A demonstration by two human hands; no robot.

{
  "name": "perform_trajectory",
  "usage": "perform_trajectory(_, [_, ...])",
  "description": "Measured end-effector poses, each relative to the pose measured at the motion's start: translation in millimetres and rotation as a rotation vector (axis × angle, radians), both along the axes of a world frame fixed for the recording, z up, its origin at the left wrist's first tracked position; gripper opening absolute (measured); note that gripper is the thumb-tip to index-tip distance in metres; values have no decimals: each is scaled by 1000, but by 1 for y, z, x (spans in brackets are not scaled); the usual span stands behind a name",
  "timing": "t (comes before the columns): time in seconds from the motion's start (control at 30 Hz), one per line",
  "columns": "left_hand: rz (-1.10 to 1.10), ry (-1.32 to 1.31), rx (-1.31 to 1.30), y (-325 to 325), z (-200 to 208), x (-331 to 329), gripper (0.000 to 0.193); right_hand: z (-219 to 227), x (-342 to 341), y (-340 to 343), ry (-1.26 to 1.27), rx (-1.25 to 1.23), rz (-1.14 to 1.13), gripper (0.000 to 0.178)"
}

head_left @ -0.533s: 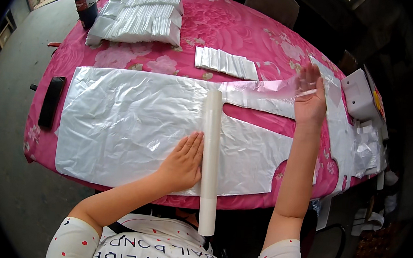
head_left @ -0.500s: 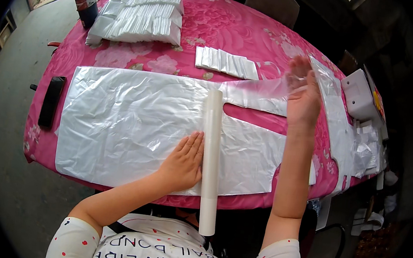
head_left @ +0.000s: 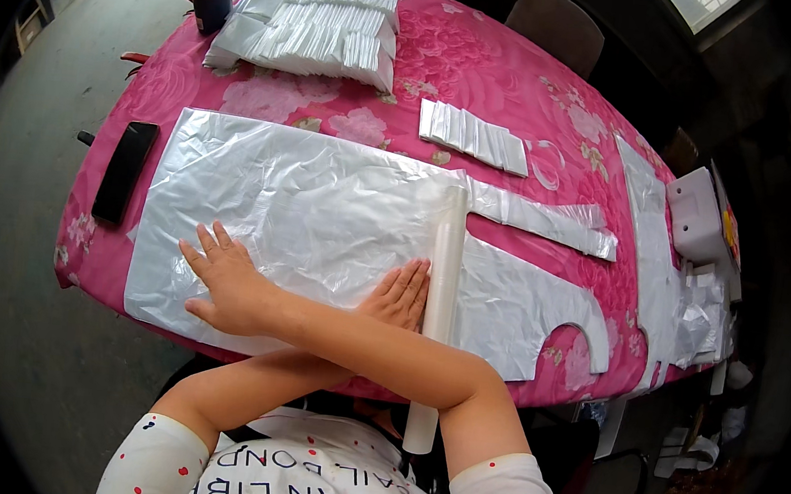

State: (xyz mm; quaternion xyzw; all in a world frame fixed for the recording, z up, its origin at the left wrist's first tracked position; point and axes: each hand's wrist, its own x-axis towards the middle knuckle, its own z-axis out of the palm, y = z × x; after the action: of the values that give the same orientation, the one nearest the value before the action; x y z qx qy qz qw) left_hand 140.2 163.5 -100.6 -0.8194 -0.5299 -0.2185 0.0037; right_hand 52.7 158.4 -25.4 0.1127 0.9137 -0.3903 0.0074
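Seeing forearms crossed near the table's front edge, right on top of left. Got right hand (head_left: 228, 280) reaching off to the left, back up, fingers spread apart, thumb out, over the left half of the white plastic bag (head_left: 231, 169). Can't tell contact there. Showing right forearm passing above the white roll (head_left: 446, 261). Got left hand (head_left: 396, 297) palm down on the bag, fingers straight and together, tips just beside the roll, partly hidden by the right forearm. Can't see left thumb. Found bag flat on pink flowered tablecloth (head_left: 469, 73), handles to the right. Found roll across the bag near the handles, near end past the table edge. Also spotted black phone (head_left: 124, 173) just left of the bag.
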Motion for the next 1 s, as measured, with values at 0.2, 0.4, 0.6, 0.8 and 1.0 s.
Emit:
perform_trajectory(0.2, [52,-657,-191,-1,28,-25,57,37,86,5,412,26,-116,64])
perform_trajectory(0.4, [54,-2030,-818,83,61,-46,60,36,201,39,395,374,-609,42])
perform_trajectory(0.6, [180,-2114,-1144,118,51,-59,60,6,261,53,204,416,-542,45])
perform_trajectory(0.8, [238,-1854,-925,80,53,-76,52,-7,248,61,88,510,-292,58])
perform_trajectory(1.0, [239,-1026,-551,-5,43,-152,35,0,151,42,114,542,-11,62])
